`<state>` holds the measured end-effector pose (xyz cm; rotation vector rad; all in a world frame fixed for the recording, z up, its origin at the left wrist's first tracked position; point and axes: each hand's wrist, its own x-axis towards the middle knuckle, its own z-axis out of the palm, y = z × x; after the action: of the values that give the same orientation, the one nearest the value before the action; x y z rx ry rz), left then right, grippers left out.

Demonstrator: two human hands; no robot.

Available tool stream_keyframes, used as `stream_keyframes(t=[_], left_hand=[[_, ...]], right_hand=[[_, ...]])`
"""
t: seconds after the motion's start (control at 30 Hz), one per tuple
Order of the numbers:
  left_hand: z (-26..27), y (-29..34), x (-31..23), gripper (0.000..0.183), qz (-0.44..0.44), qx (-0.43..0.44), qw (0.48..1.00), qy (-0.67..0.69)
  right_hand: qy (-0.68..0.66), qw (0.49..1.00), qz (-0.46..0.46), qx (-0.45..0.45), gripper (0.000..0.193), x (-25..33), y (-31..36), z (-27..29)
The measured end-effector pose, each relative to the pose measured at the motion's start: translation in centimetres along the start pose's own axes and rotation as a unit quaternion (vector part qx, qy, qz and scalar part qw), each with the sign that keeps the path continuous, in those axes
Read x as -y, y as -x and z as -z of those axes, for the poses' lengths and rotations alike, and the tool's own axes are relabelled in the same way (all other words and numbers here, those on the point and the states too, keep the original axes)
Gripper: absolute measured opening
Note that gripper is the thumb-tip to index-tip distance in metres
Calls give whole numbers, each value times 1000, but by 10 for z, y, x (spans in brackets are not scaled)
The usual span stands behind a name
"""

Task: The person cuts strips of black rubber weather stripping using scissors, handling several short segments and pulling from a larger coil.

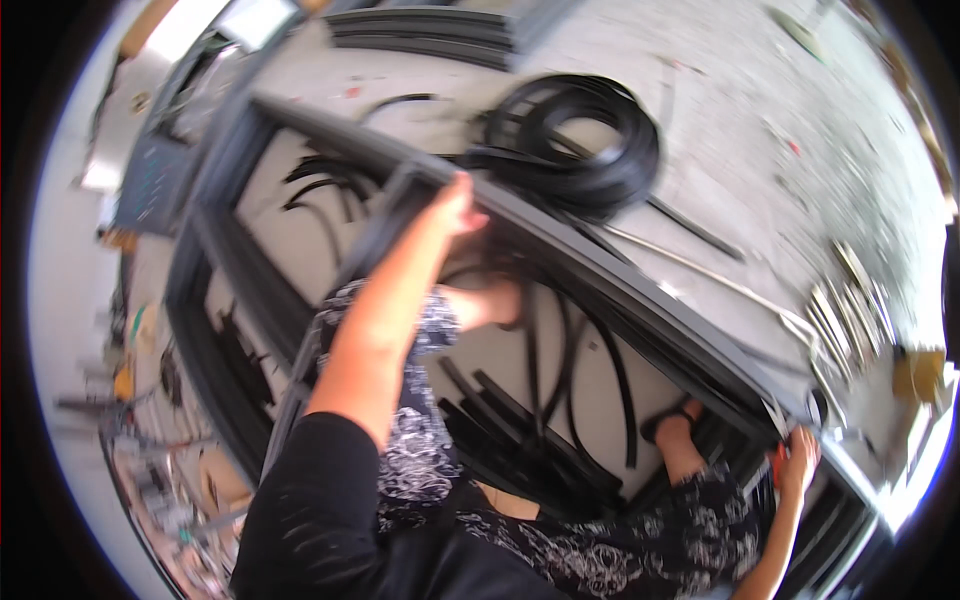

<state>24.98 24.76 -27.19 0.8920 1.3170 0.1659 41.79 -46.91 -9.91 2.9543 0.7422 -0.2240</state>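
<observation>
A large dark grey window frame point(640, 285) with crossbars stands around my legs. My left hand point(461, 206) is closed at the long far bar, where a crossbar point(375, 235) joins it; blur softens the fingers, which appear to grip the frame's edge. At the far right end of that bar, my right hand point(799, 458) is closed around scissors point(777, 455) with orange handles. Their blades point up beside the frame. Black rubber strips point(600, 370) hang and lie inside the frame opening.
Beyond the frame lies a large coil of black rubber strip point(640, 150). Grey profiles point(420, 32) rest on the floor at the top, and pale strips point(850, 310) at the right. More black lengths point(500, 400) lie near my feet. A cardboard box point(918, 376) stands at the right edge.
</observation>
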Motion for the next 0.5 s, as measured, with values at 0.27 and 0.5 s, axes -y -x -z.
stream_keyframes(t=[0.27,0.5], left_hand=[[64,-7,-29,47,38,-68,997,-26],[34,6,-34,55,71,-63,994,-53]], right_hand=[[-91,995,4,50,35,1,-26,-16],[-181,967,-161,-80,46,-36,-18,-27]])
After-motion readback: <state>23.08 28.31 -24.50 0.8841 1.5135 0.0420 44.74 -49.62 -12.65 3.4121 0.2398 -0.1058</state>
